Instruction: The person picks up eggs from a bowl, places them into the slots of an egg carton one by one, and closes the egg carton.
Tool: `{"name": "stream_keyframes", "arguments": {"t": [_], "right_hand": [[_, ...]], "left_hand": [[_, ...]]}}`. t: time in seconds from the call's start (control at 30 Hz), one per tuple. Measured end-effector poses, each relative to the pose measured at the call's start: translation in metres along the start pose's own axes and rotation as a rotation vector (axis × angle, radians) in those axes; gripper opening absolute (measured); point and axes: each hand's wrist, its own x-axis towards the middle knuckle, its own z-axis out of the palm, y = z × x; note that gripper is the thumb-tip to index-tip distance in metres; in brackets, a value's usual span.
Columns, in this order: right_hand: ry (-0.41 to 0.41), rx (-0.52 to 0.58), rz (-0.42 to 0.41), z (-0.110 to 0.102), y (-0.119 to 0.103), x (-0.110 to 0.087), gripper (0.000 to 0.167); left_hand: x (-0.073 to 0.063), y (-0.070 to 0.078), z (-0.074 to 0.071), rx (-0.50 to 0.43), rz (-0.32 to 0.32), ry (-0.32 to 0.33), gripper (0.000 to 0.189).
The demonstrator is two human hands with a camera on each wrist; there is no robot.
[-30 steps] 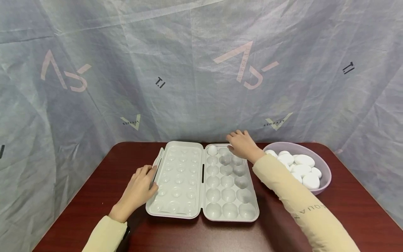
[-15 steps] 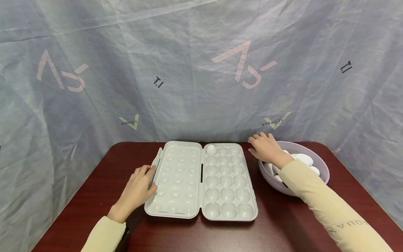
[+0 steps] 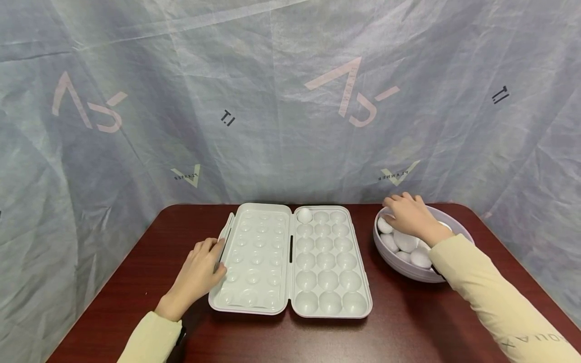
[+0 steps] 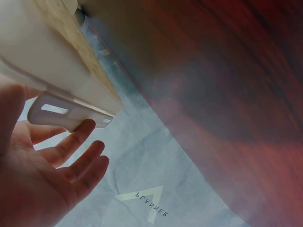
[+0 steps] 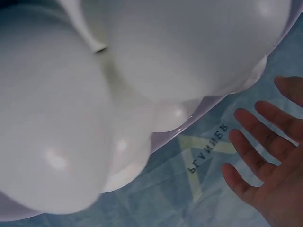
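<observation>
A pale plastic egg box (image 3: 290,302) lies opened flat, its lid half (image 3: 256,242) left and its cupped half right. One white egg (image 3: 304,216) sits in the far left cup. My left hand (image 3: 195,272) holds the lid's left edge at the latch flap (image 4: 71,113), thumb at the rim and fingers bent against the flap. Above the lilac bowl (image 3: 399,267) of white eggs (image 3: 405,242) hovers my right hand (image 3: 410,217), fingers spread and slightly bent. The right wrist view shows its palm (image 5: 284,189) holding nothing, beside the heaped eggs (image 5: 52,123).
All of this is on a dark red wooden table (image 3: 254,338). A grey printed cloth (image 3: 272,111) hangs right behind its far edge. The bowl stands a short way right of the egg box.
My right hand has moved right, from over the far right corner of the egg box to over the bowl. The left hand stays at the lid's edge.
</observation>
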Motion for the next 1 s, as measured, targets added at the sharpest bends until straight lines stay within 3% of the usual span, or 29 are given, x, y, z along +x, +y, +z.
{"name": "stream_keyframes", "arguments": {"t": [0.4,1.0], "right_hand": [[-0.072,0.053,-0.008,0.006,0.012,-0.009,0.041],[-0.131,0.11,0.01,0.017,0.014,-0.007,0.037]], "left_hand": [[0.0,-0.001,0.0,0.001,0.002,0.001,0.048],[-0.001,-0.001,0.002,0.013,0.007,0.008,0.048]]}}
